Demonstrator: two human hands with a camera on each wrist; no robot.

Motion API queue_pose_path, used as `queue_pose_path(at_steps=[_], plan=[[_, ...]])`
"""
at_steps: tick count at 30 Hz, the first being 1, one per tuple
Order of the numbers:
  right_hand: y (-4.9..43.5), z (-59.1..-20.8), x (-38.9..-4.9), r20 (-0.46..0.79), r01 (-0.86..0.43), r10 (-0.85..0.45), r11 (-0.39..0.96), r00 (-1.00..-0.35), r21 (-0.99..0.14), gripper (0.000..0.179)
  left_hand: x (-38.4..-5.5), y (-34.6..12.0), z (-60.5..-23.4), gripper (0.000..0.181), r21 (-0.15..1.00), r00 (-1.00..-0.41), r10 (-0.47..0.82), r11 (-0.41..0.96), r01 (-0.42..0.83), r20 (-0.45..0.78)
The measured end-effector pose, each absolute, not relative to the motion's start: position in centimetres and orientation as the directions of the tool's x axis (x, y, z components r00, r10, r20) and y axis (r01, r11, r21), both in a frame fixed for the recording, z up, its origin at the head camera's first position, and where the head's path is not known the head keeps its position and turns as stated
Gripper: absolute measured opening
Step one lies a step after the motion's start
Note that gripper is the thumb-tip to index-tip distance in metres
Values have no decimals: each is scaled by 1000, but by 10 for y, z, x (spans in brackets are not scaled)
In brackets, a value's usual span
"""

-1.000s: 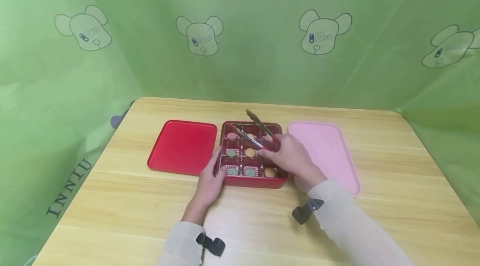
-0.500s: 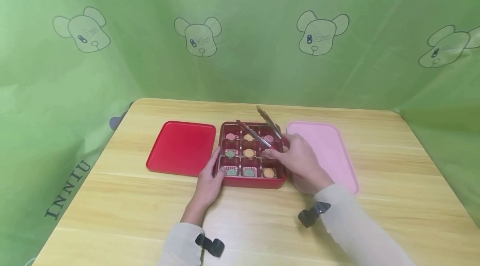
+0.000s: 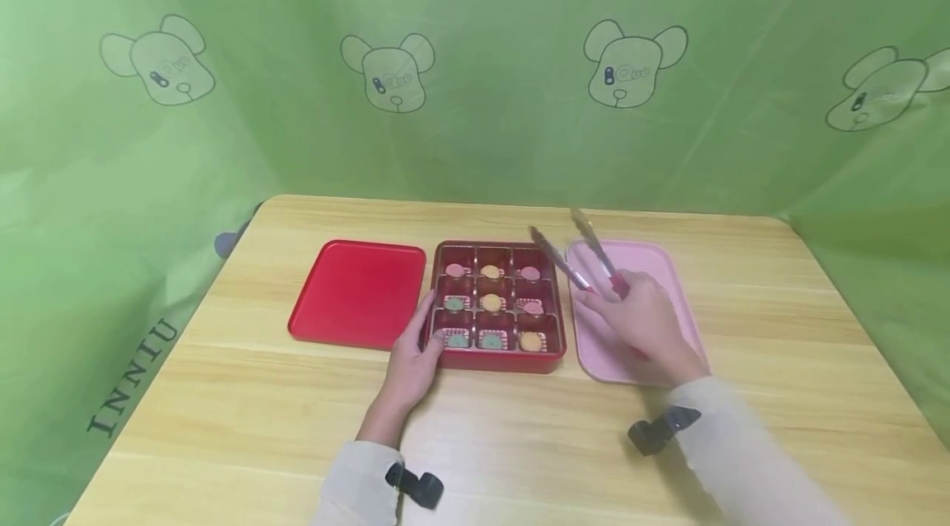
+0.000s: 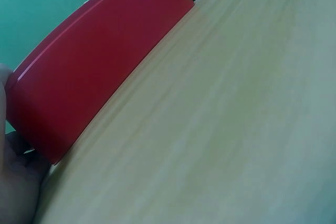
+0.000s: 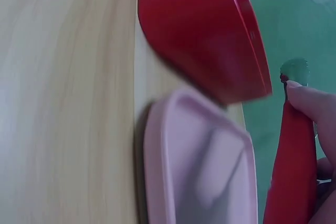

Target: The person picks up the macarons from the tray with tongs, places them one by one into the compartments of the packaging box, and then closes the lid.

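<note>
My left hand (image 3: pixel 413 357) grips the front left corner of a red compartment box (image 3: pixel 505 362), its thumb at the front rim and its fingers along the left side. Each compartment holds a round cookie-like piece: pink ones (image 3: pixel 530 273), yellow ones (image 3: pixel 491 302) and green ones (image 3: pixel 491 340). To the right of the box, my right hand (image 3: pixel 644 321) holds metal tongs (image 3: pixel 562 260) with red handles (image 5: pixel 291 166) above the pink tray (image 3: pixel 604 365). The tong arms are spread, with nothing visible between their tips.
A flat red lid or tray (image 3: pixel 358 295) lies left of the box, close to my left fingers. All of it stands on a light wooden table (image 3: pixel 505 443). Green cloth (image 3: pixel 505 138) printed with bear heads hangs behind the table and at both sides.
My right hand has carried the tongs rightward from over the box to over the pink tray, uncovering the pink piece in the right middle compartment. My left hand stays on the box.
</note>
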State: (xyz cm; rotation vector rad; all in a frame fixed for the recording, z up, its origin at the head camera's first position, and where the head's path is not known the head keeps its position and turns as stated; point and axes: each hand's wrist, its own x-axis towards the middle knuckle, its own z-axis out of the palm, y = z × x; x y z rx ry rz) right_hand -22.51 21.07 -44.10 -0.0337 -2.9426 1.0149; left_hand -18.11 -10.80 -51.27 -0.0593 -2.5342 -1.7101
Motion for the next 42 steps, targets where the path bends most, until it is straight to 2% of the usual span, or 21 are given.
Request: queue_pose_path(at_steps=[9,16,20,24,30,42], plan=[[264,-441,-216,18,128,171,801,-985,-585,70,-181,-107,-511,65,925,-995,-17,371,82,95],[304,-450,-210,19,218,282,783,-959,-582,68,-180,-107,-510,65,925,-995,-9,369,88,98],[324,-459,-204,-44,308,357,732,-933,-608,72,-180,-106,-510,66,927,-994,-7,363,97,107],[340,-466,-197,-110,391,422,670,-900,-631,83,-180,-106,-511,66,930,-995,-19,357,83,96],[357,-473,-187,-182,483,482,628,-857,-611,98,-179,-106,-510,66,931,-996,-22,359,69,82],[368,-487,-189,-150,515,526,666,-837,-539,97,-179,-106,-511,67,928,-995,-19,362,88,102]])
